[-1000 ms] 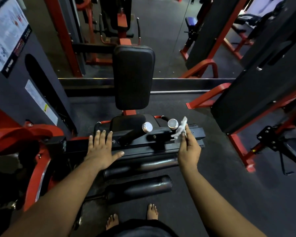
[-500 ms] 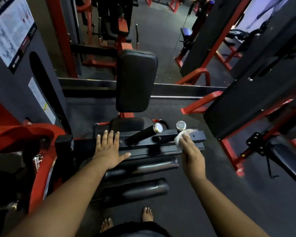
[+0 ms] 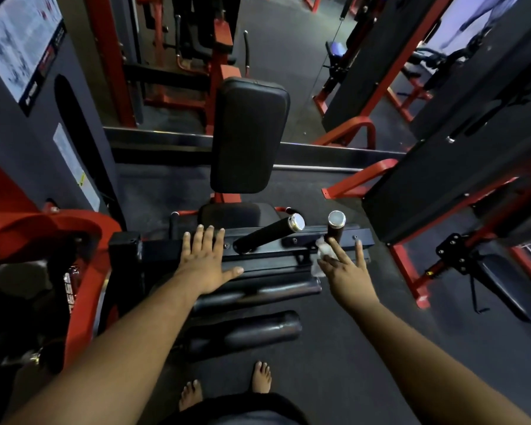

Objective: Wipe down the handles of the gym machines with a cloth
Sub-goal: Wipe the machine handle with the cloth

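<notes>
1. my left hand (image 3: 204, 259) lies flat on the black crossbar (image 3: 258, 256) of the machine, fingers (image 3: 208, 237) straight and lightly spread, thumb out to the side, holding nothing. i judge it is there to brace me and keep the bar from shifting while the other hand works.
2. just right of it, the slanted handle (image 3: 267, 236) with the chrome end cap sticks up from the bar, bare, nothing touching it. it looks like it is waiting its turn.
3. next comes the upright handle (image 3: 334, 228), also chrome-capped. the white cloth (image 3: 322, 253) is bunched against its base, low down where the grip meets the bar.
4. my right hand (image 3: 344, 268) presses that cloth with the inner fingers and the thumb side, while 2 outer fingers stick out straight. whether the thumb truly pinches the cloth i cannot tell, it is hidden. holding it low lets me rub upward along the grip.
5. my bare feet (image 3: 227, 388) stand on the dark floor below, close to the padded rollers (image 3: 242, 332).
</notes>
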Demonstrator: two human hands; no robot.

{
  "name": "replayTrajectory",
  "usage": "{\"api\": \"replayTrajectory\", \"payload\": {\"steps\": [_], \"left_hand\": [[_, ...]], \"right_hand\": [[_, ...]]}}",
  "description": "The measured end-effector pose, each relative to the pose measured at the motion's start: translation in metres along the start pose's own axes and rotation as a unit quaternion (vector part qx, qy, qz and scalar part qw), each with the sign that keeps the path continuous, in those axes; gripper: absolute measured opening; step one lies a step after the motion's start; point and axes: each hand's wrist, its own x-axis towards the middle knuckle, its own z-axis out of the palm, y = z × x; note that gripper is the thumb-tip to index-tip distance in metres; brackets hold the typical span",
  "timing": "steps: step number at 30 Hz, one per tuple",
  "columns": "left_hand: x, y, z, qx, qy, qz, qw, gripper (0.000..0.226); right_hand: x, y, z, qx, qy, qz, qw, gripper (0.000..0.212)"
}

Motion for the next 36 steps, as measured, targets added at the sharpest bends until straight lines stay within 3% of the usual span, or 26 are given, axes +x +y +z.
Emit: {"api": "replayTrajectory", "payload": {"steps": [1,2,5,9,11,14,16,19,23,27,28,29,33,34,36], "left_hand": [[0.000,0.000,0.000,0.000,0.001,-0.001,1.000,0.111],[0.001,0.000,0.001,0.000,0.001,-0.002,1.000,0.111],[0.001,0.001,0.001,0.000,-0.001,-0.001,1.000,0.111],[0.001,-0.001,0.001,-0.002,-0.002,0.000,1.000,0.112],[0.001,0.000,0.001,0.000,0.001,-0.001,1.000,0.112],[0.002,0.001,0.002,0.008,0.006,-0.010,1.000,0.110],[0.003,0.003,0.002,0.012,0.001,-0.019,1.000,0.110],[0.004,0.004,0.001,0.017,-0.013,-0.029,0.999,0.110],[0.006,0.005,0.002,0.017,-0.012,-0.042,0.999,0.111],[0.007,0.006,0.004,0.011,-0.008,-0.052,0.999,0.111],[0.007,0.006,0.003,0.012,-0.007,-0.054,0.998,0.111],[0.007,0.007,0.003,0.014,-0.008,-0.056,0.998,0.111],[0.007,0.007,0.002,0.019,-0.014,-0.060,0.998,0.111],[0.008,0.008,0.002,0.019,-0.016,-0.060,0.998,0.111],[0.007,0.008,0.002,0.016,-0.016,-0.059,0.998,0.111]], "right_hand": [[-0.003,-0.017,-0.003,0.103,0.012,0.073,0.992,0.049],[-0.004,-0.035,-0.009,0.236,0.035,0.156,0.958,0.046],[0.008,-0.082,-0.043,0.562,0.133,0.329,0.748,0.035],[0.049,-0.108,-0.065,0.752,0.182,0.392,0.498,0.042],[0.067,-0.115,-0.066,0.791,0.195,0.383,0.435,0.038],[0.075,-0.132,-0.065,0.822,0.183,0.331,0.425,0.015],[0.074,-0.136,-0.063,0.826,0.178,0.311,0.435,0.015],[0.070,-0.131,-0.060,0.803,0.166,0.299,0.488,0.024],[0.074,-0.132,-0.039,0.733,0.118,0.274,0.612,0.024],[0.078,-0.144,-0.012,0.686,0.058,0.255,0.679,0.019],[0.079,-0.142,-0.013,0.688,0.051,0.251,0.679,0.019],[0.079,-0.137,-0.016,0.709,0.048,0.252,0.657,0.019],[0.084,-0.116,-0.039,0.834,0.133,0.284,0.454,0.030],[0.085,-0.117,-0.043,0.845,0.145,0.288,0.427,0.032],[0.086,-0.125,-0.046,0.843,0.152,0.303,0.418,0.030]]}}
